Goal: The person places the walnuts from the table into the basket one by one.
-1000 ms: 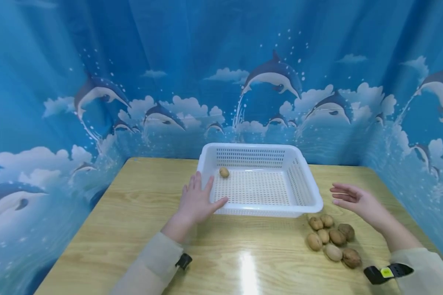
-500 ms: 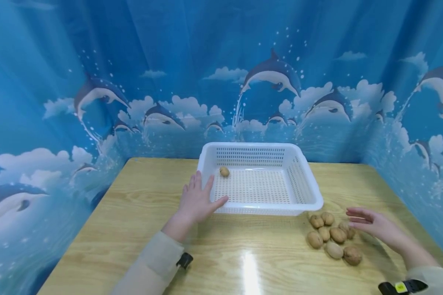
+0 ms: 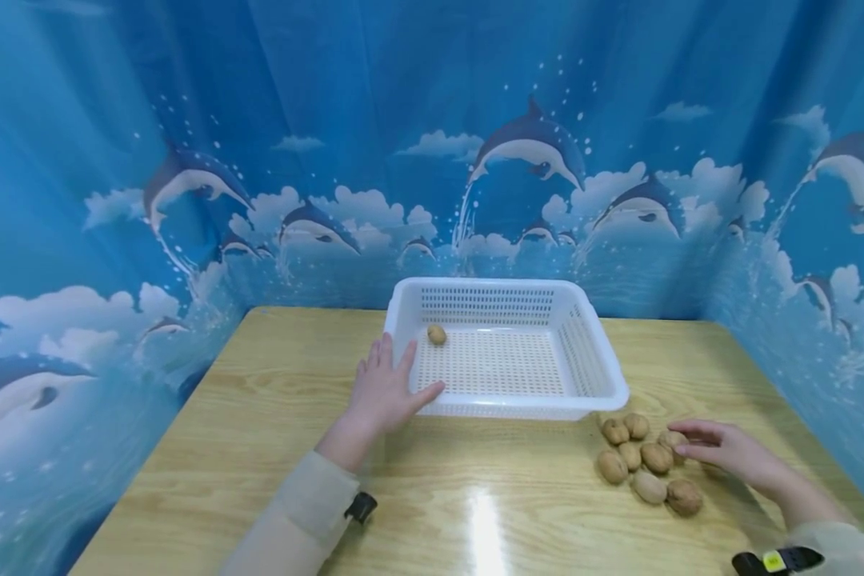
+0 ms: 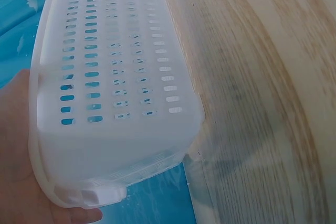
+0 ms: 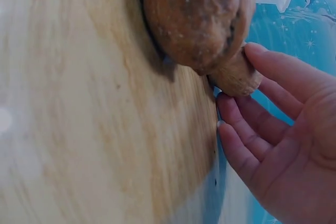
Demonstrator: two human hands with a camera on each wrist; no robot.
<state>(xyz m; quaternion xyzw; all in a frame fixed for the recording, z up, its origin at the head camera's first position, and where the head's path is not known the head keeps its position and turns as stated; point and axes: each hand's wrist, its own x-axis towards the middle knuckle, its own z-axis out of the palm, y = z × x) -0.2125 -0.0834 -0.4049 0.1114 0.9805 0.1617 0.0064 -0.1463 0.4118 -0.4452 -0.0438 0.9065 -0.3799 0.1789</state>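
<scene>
In the head view my left hand (image 3: 383,394) rests with spread, straight fingers on the left front corner of a white perforated plastic basket (image 3: 614,376). The left wrist view shows the palm against the basket's rim (image 4: 35,129). A single walnut (image 3: 437,334) lies inside, near the left wall. To the basket's right front, my right hand (image 3: 736,458) is at the far right of a group of walnuts (image 3: 657,458). Its thumb and fingers pinch one walnut (image 5: 239,77), which still sits on the table. A larger walnut (image 5: 197,17) partly covers it in the right wrist view.
Several more walnuts, among them a pale one (image 3: 649,486) and a dark one (image 3: 685,497), lie close together on the wooden table (image 3: 295,360). A blue dolphin-print curtain (image 3: 374,120) stands behind and beside the table.
My right hand has moved down and back from beside the basket to the walnuts, and its fingers have closed round the rightmost one. My left hand has stayed on the basket.
</scene>
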